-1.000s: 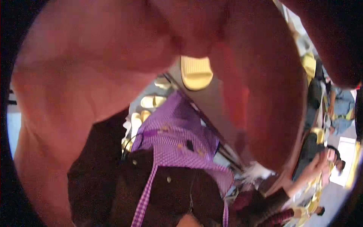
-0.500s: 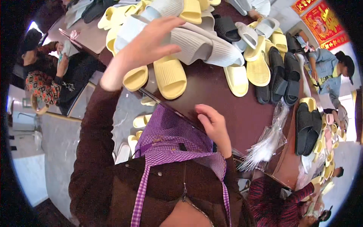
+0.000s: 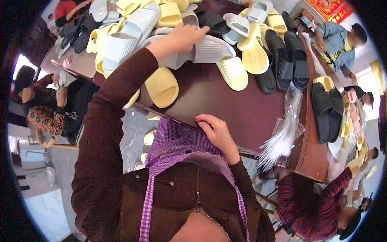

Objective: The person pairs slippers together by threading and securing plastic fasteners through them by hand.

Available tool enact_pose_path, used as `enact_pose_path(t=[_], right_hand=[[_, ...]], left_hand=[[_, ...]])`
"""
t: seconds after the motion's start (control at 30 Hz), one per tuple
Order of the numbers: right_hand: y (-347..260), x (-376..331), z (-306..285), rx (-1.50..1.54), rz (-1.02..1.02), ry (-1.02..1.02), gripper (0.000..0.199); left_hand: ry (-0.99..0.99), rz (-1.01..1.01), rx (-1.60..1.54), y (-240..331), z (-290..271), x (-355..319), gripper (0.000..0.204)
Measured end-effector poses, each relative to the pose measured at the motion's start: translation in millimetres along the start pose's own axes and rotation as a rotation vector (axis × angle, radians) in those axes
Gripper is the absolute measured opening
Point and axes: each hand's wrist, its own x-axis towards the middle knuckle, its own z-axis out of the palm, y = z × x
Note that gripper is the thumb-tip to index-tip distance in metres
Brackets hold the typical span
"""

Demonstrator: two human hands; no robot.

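Note:
My left hand (image 3: pixel 182 39) reaches across the table to a ribbed grey slipper (image 3: pixel 213 49) in the pile. Its fingers bend over the upper edge of that slipper, and the thumb is partly hidden. At the near table edge rests my right hand (image 3: pixel 217 131), loosely curled, thumb and forefinger apart, with nothing in it. A larger pale grey slipper (image 3: pixel 131 34) leans beside my left forearm. Below that forearm lies a yellow slipper (image 3: pixel 162 87). Another yellow slipper (image 3: pixel 233 73) sits right of the grey one.
Black slippers (image 3: pixel 279 60) stand along the right of the brown table (image 3: pixel 197 86). A bundle of clear plastic strips (image 3: pixel 278 147) lies near its right front edge. People sit at the left (image 3: pixel 46 101), right (image 3: pixel 336 42) and lower right (image 3: pixel 308 205).
My left hand has come down from above the pile onto the grey slipper, its forearm reaching farther over the table. My right hand stays by the table edge. The view has shifted.

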Motion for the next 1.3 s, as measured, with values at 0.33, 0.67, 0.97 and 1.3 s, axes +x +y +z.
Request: enact_pose_path(t=[0.33, 0.67, 0.97, 1.3], right_hand=[[4, -11, -14, 0.454, 0.122, 0.208, 0.029], [13, -25, -15, 0.805, 0.320, 0.430, 0.030], [28, -69, -27, 0.642, 0.350, 0.443, 0.034], [-17, -84, -70, 0.216, 0.444, 0.416, 0.041]], left_hand=[[0.511, -0.300, -1.086, 2, -77, -38, 0.053], [0.640, -0.583, -2.221, 124, 21, -103, 0.040], [0.688, -1.043, -2.542, 95, 31, -113, 0.027], [0.741, -0.956, -2.276, 95, 44, -120, 0.021]])
